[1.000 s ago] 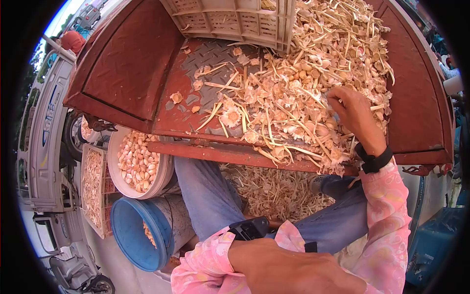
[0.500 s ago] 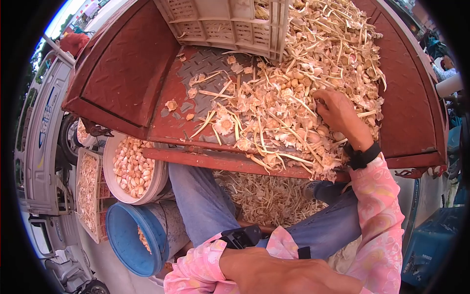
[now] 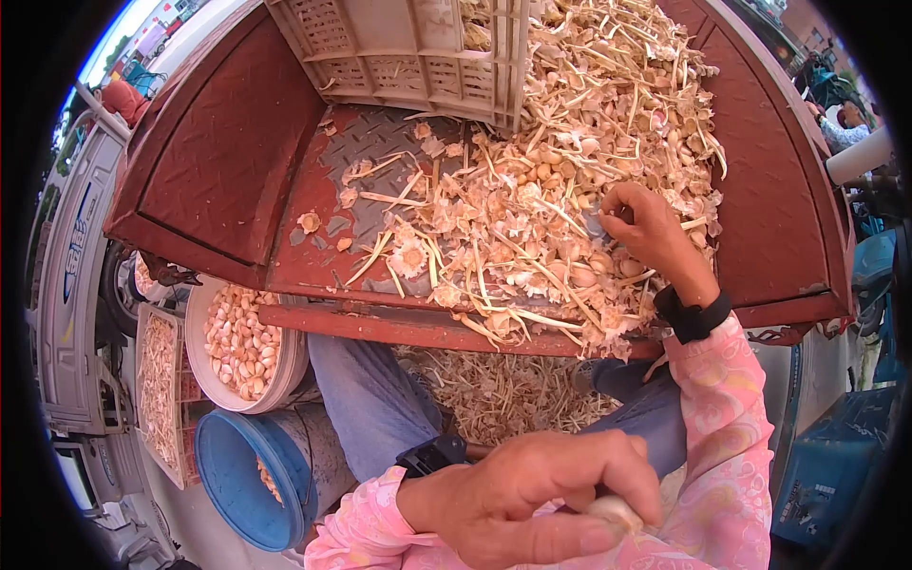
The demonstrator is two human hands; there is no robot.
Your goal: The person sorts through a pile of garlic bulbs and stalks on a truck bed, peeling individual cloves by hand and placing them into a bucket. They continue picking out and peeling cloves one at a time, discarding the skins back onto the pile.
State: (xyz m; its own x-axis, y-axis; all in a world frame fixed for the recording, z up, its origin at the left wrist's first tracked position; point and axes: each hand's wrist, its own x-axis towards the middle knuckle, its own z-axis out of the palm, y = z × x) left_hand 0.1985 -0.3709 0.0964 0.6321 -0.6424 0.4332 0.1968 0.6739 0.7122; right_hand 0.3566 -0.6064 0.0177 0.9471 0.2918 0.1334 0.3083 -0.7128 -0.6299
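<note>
At the bottom of the head view, my left hand point(image 3: 532, 494) is closed around a pale garlic clove point(image 3: 616, 513), held between thumb and fingers. My right hand point(image 3: 646, 226) reaches over the heap of garlic cloves, skins and dry stalks point(image 3: 608, 123) on the red metal cart bed point(image 3: 218, 142). Its thumb and fingers are curled together at the heap, and whatever they pinch I cannot make out. Several bare cloves point(image 3: 543, 173) show among the skins to the left of the right hand.
A beige plastic crate point(image 3: 399, 57) stands tilted at the back of the bed. Below left are a white bucket of cloves point(image 3: 296, 356), a blue-rimmed bucket point(image 3: 218, 475) and a crate of garlic bits point(image 3: 157, 389). Stalks point(image 3: 503, 389) litter the ground between my legs.
My left hand has risen and turned, bringing the garlic clove into sight. My right hand stays at the heap with its fingers drawn in. The whole view has shifted slightly.
</note>
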